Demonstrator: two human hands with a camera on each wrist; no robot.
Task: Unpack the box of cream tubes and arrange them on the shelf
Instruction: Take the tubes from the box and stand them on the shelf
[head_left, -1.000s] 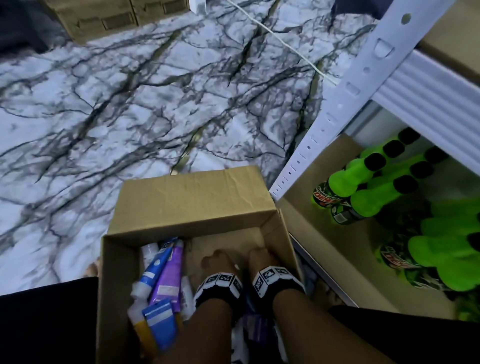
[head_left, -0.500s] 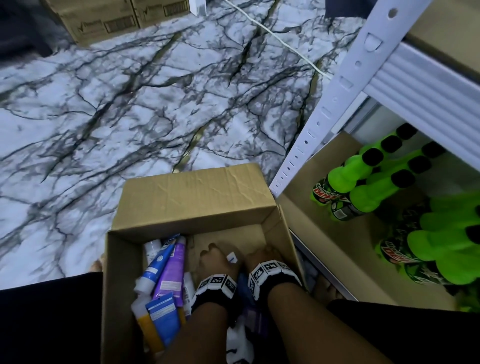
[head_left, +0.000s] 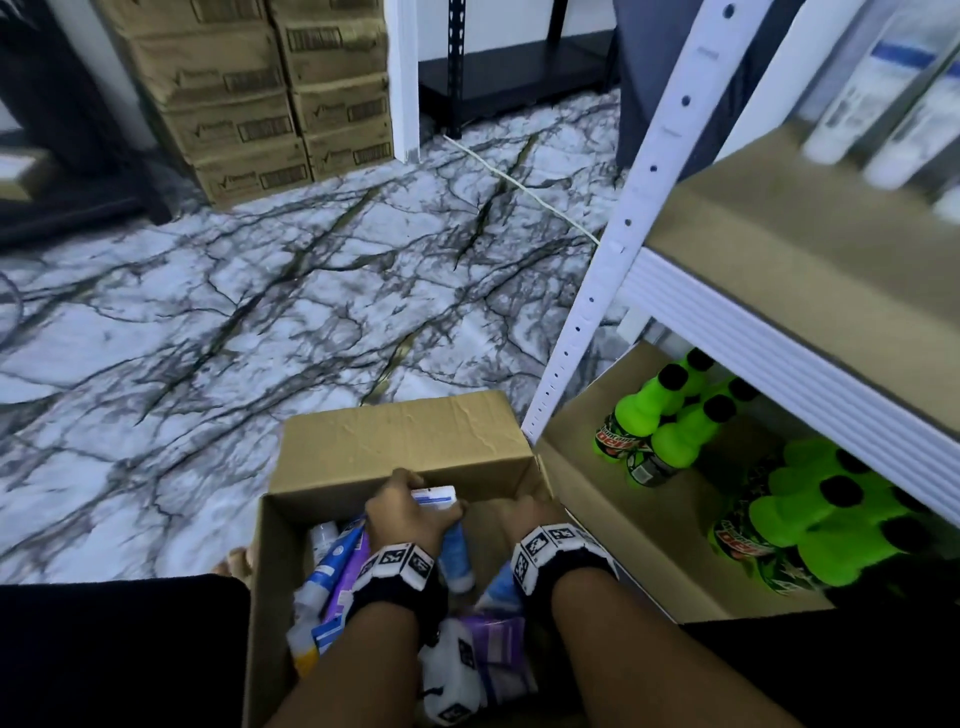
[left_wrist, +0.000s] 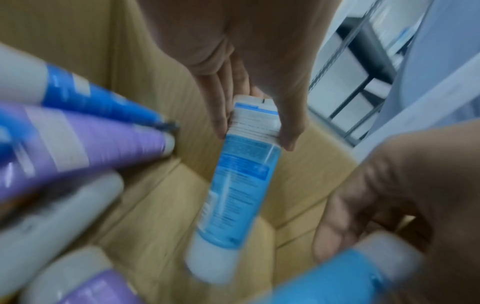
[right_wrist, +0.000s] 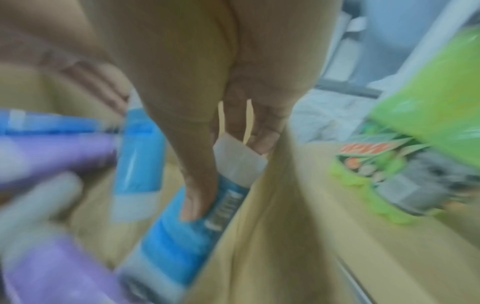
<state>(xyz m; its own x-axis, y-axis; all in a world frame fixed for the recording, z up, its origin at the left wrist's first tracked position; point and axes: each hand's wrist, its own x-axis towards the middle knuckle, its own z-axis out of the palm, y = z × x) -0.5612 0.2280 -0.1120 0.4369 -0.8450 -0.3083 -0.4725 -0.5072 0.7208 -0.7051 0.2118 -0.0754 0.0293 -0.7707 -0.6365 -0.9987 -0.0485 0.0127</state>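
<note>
An open cardboard box stands on the floor in front of me, holding several blue, purple and white cream tubes. My left hand is inside it and pinches the crimped end of a blue-and-white tube, which hangs cap down. My right hand, beside the box's right wall, grips a second blue tube with the thumb along its body. To the right rises the shelf; blurred white-and-blue tubes stand on its upper board.
Packs of green soda bottles fill the lower shelf next to the box. The white perforated shelf post rises just beyond the box's far right corner. Stacked cartons and a white cable lie further off on the marble floor.
Both hands have come up from the bottom of the box, each now holding a blue tube. My view has tilted up, so the upper shelf board now shows.
</note>
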